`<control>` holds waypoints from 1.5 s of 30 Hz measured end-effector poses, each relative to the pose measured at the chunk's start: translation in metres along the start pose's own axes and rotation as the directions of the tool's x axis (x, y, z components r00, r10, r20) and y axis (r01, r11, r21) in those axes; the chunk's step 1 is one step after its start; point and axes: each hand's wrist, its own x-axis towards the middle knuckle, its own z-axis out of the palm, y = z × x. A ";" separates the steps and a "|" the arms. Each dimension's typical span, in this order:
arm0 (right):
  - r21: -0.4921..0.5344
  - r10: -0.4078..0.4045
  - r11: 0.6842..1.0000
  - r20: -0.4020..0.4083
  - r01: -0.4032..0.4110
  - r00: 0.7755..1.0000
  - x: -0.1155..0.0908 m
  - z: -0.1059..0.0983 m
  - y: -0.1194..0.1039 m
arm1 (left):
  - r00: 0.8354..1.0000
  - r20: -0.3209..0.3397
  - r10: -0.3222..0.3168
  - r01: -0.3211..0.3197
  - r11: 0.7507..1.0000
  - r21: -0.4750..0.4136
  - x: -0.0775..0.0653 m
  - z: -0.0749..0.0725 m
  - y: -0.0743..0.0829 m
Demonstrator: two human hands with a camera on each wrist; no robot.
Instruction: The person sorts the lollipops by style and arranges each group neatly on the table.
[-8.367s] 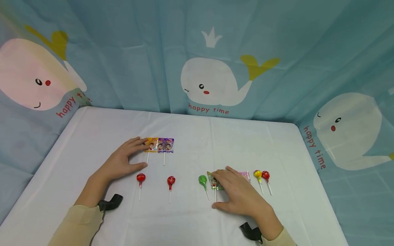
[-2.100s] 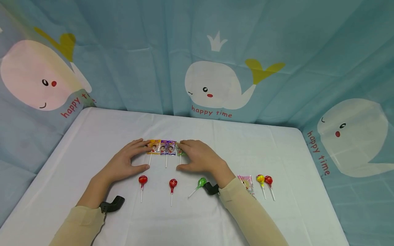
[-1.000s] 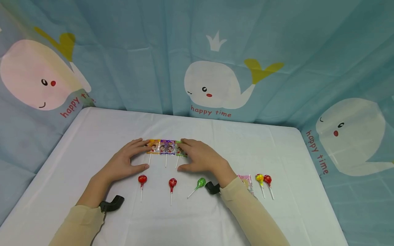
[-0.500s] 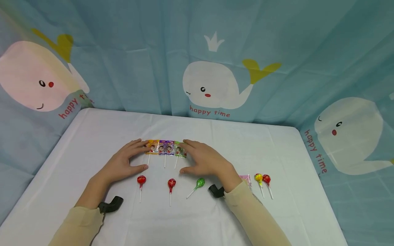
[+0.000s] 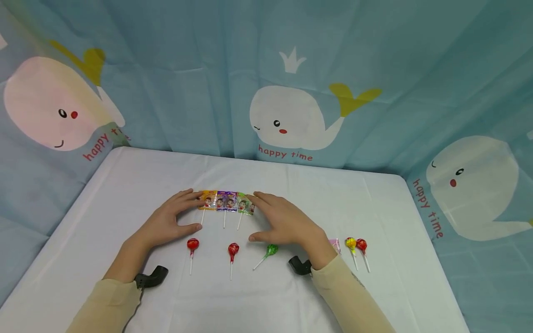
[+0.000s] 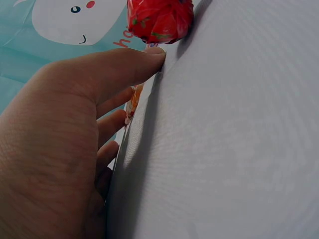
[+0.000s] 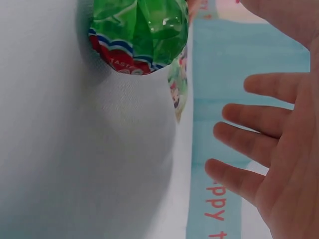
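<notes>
Two hands sit around a row of flat candy packets, one at each end. The left hand point(image 5: 170, 217) has loose, slightly bent fingers, with nothing gripped; its tips are at the orange packet point(image 5: 210, 200), but I cannot tell if they press. The right hand point(image 5: 287, 222) is spread wide and holds nothing. If its fingers brush the green packet point(image 5: 244, 204), that could slide or turn more crooked, because it tilts a bit. A push from the left fingers could bend the row. The orange packet is at the left fingertips, the green one by the right fingertips, and the purple packet point(image 5: 226, 200) between them. Nearer, the green lollipop point(image 5: 272, 249) could roll if bumped by the right hand. Farther right, the right arm point(image 5: 350, 291) partly hides the pink packet point(image 5: 336, 244), so it might drag it.
</notes>
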 end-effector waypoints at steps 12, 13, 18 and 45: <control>-0.065 0.008 0.998 -0.013 -0.009 1.000 -0.028 0.004 -0.003 | 1.000 -0.004 0.005 -0.005 1.000 0.005 0.000 0.002 -0.003; -0.070 0.004 0.998 -0.018 -0.005 1.000 -0.030 0.005 -0.003 | 1.000 -0.004 0.005 -0.005 1.000 0.006 0.000 0.002 -0.004; -0.088 0.004 0.996 -0.032 -0.007 0.999 -0.042 0.006 -0.004 | 1.000 -0.005 0.004 -0.004 1.000 0.013 0.000 0.002 -0.005; -0.081 0.072 0.993 -0.147 -0.085 0.986 -0.102 -0.002 0.011 | 1.000 0.000 -0.008 0.008 1.000 0.019 0.001 0.002 -0.002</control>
